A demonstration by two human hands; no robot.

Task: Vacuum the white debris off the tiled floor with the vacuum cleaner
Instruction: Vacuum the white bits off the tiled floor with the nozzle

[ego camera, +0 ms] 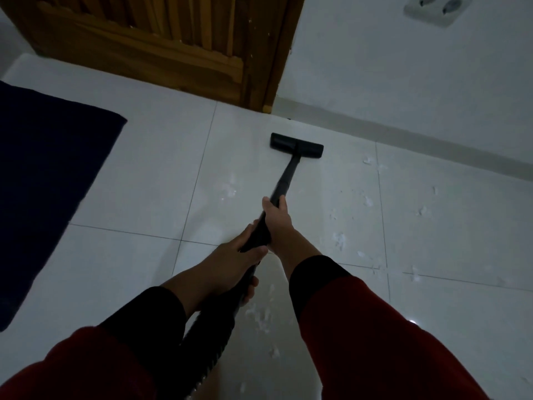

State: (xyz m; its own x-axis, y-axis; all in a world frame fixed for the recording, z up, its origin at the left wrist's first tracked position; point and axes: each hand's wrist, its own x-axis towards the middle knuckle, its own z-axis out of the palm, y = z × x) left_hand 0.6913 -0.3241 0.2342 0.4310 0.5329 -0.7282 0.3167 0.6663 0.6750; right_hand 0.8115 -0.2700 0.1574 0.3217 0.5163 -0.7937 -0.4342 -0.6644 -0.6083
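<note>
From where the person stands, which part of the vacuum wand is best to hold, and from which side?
Judging by its pose, hold the vacuum wand at its upper, near end, coming from above: it slants from the floor head up toward the body. The right hand wraps it higher up, the left hand behind, near the hose.

The tiled floor (pixel 138 197) is glossy and smooth. The door (pixel 161 39) at 12 o'clock is slatted wood; the vacuum wand (pixel 284 183) is matt black plastic, the mat (pixel 49 174) dark cloth.
</note>
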